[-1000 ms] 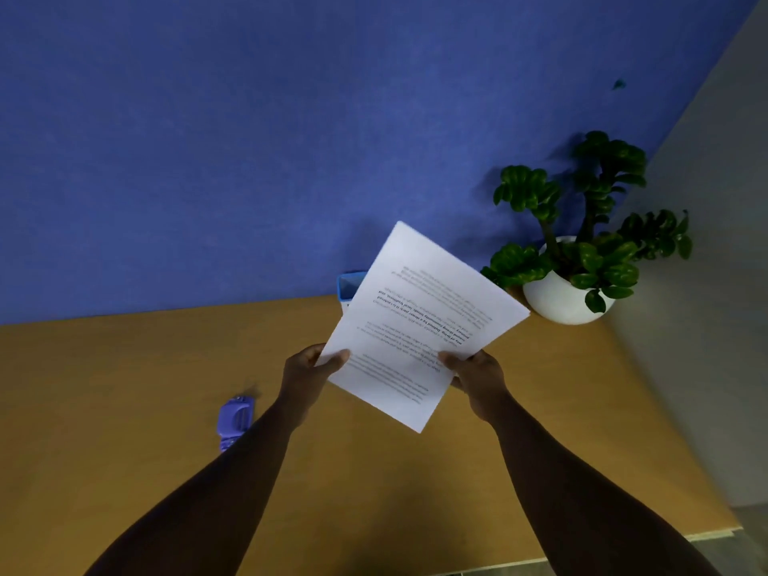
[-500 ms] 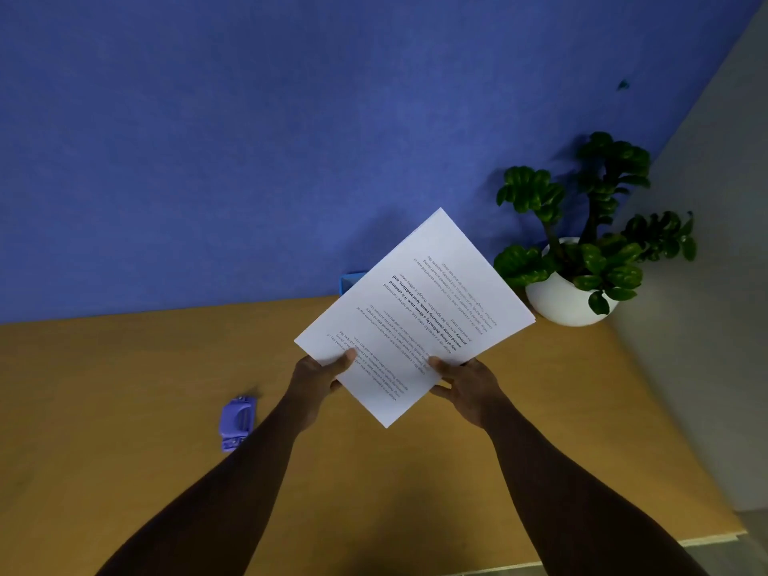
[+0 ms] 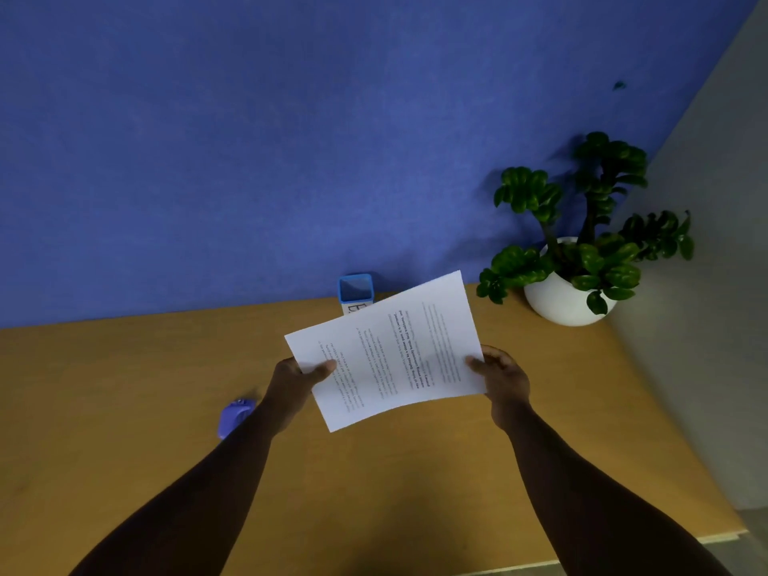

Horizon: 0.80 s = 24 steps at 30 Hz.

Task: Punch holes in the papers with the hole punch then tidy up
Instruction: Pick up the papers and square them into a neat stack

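Papers [image 3: 390, 351]: turned from steep tilt to nearly level above desk [image 3: 124, 409] middle
Left hand [image 3: 297, 378]: pinched on their left edge
Right hand [image 3: 500, 378]: pinched on right edge
Hole punch [image 3: 233, 415]: on desk, left, untouched
Stage: squaring, punching likely next

Near desk [image 3: 395, 492] lies open; hole punch [image 3: 234, 415] left, blue cup [image 3: 355, 291] and plant [image 3: 577, 259] crowd the far edge.

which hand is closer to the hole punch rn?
Left. The left hand grips the papers just up and right of the hole punch; the right hand holds their far edge, across the sheets from it.
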Tool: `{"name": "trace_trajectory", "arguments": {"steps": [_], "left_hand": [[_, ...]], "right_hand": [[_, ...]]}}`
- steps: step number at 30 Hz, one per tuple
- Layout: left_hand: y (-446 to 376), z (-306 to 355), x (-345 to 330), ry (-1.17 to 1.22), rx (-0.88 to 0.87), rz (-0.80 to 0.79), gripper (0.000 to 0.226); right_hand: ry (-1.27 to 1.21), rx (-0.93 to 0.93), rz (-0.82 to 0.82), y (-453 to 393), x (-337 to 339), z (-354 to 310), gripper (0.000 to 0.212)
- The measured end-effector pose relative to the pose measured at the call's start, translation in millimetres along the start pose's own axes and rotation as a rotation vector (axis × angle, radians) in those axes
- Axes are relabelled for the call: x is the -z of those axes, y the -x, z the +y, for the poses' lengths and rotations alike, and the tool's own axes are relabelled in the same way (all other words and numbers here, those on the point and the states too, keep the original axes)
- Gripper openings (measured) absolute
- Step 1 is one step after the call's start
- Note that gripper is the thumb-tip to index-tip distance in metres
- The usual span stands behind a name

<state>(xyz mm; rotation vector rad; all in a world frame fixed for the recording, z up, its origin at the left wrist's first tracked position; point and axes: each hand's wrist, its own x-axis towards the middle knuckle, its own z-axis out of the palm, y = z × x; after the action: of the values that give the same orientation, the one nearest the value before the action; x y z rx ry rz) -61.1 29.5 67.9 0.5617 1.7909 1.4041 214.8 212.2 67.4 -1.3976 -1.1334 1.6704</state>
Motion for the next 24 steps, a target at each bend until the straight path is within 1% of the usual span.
{"name": "trace_trajectory", "arguments": {"steps": [2, 5, 10, 13, 18, 20, 24], "left_hand": [[0, 0, 3, -0.030, -0.005, -0.006, 0.018], [1, -1, 3, -0.052, -0.029, -0.008, 0.018], [2, -2, -1, -0.062, -0.025, 0.001, 0.016], [1, -1, -4, -0.054, -0.045, 0.027, 0.014], [2, -3, -8, -0.025, -0.047, 0.052, 0.013], [2, -7, -8, -0.027, -0.036, 0.046, 0.013], [5, -17, -7, -0.099, -0.005, -0.002, 0.017]], "right_hand": [[0.076, 0.020, -0.004, -2, 3, 1, 0.018], [0.183, 0.036, -0.051, -1, 5, 1, 0.018], [0.273, 0.016, -0.112, -2, 3, 4, 0.018], [0.300, 0.043, -0.121, 0, 3, 5, 0.023], [0.336, 0.060, -0.085, 0, 4, 7, 0.033], [0.365, 0.053, -0.090, 0, 5, 11, 0.036], [0.516, 0.044, -0.101, -2, 5, 19, 0.038]]}}
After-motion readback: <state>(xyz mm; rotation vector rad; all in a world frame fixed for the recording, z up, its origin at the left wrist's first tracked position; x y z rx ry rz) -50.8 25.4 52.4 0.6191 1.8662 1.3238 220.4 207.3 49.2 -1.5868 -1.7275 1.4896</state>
